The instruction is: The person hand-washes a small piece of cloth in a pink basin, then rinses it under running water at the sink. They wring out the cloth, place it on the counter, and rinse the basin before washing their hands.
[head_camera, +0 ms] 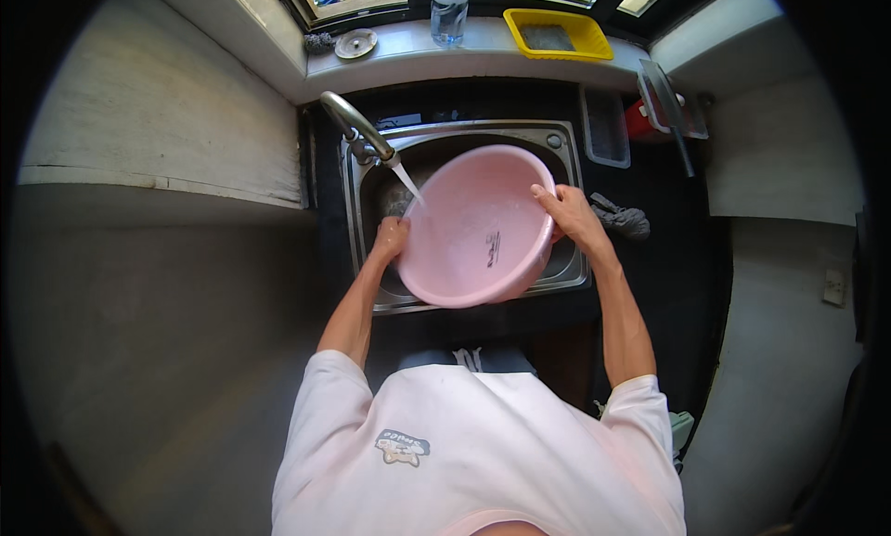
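A round pink plastic basin (459, 230) is tilted over the stainless steel sink (360, 247). My left hand (392, 238) grips its left rim, with the fingers mostly hidden. On the right rim, my right hand (572, 216) holds on with the thumb over the edge. Water runs from the curved metal faucet (358, 127) into the basin near its left rim. Dark printed marks show on the basin's inner surface. The basin hides much of the sink bowl.
A grey cloth (619, 217) lies right of the sink. Behind it are a clear plastic tray (605, 129), a cleaver (669, 108) and a red container (642, 122). The windowsill holds a yellow plastic basket (592, 42), a clear bottle (449, 14), a small lid (356, 43) and a scouring pad (319, 43).
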`<state>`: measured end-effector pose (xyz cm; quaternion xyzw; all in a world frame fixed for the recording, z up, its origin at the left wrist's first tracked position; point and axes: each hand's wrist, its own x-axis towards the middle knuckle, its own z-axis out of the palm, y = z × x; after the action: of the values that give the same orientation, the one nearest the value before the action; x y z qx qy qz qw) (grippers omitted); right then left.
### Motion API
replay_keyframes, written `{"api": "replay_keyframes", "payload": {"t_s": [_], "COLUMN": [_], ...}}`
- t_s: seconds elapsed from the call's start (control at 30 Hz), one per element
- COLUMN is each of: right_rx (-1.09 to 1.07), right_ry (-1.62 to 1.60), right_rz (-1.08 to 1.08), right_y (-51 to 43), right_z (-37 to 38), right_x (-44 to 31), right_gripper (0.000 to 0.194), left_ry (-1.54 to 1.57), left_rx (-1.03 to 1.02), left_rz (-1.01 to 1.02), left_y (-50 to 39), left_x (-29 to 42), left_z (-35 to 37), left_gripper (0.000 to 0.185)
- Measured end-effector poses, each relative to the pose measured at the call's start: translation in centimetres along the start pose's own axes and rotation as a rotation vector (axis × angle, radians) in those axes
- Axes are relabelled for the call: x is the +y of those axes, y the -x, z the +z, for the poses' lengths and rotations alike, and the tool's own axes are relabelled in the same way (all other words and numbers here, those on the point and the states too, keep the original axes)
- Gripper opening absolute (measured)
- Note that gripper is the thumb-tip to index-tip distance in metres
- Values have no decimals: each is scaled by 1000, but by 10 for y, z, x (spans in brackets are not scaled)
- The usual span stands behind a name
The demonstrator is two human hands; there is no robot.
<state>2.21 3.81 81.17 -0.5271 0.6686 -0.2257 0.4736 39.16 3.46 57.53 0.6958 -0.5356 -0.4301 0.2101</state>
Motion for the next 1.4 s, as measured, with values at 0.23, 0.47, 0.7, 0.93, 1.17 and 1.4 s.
{"api": "replay_keyframes", "payload": {"t_s": [0.23, 0.47, 0.7, 0.93, 1.17, 1.4], "right_rx": [135, -56, -105, 175, 279, 481], "right_ry": [341, -293, -221, -225, 3, -148], "right_rz": [-48, 312, 458, 133, -255, -329], "right_y": [-40, -64, -21, 0, 40, 45], "right_z": [2, 90, 57, -8, 8, 26], "right_x": [64, 137, 123, 82, 22, 33], "right_gripper": [48, 57, 62, 57, 58, 53], "left_ry": [184, -122, 141, 301, 562, 731], "left_rx": [274, 316, -90, -159, -73, 109], "left_rz": [113, 455, 125, -286, -145, 94], "left_y": [85, 92, 22, -25, -68, -34], "left_x": [62, 187, 188, 101, 90, 87], "left_z": [-46, -110, -118, -59, 21, 18], "left_gripper": [32, 29, 31, 38, 48, 44]}}
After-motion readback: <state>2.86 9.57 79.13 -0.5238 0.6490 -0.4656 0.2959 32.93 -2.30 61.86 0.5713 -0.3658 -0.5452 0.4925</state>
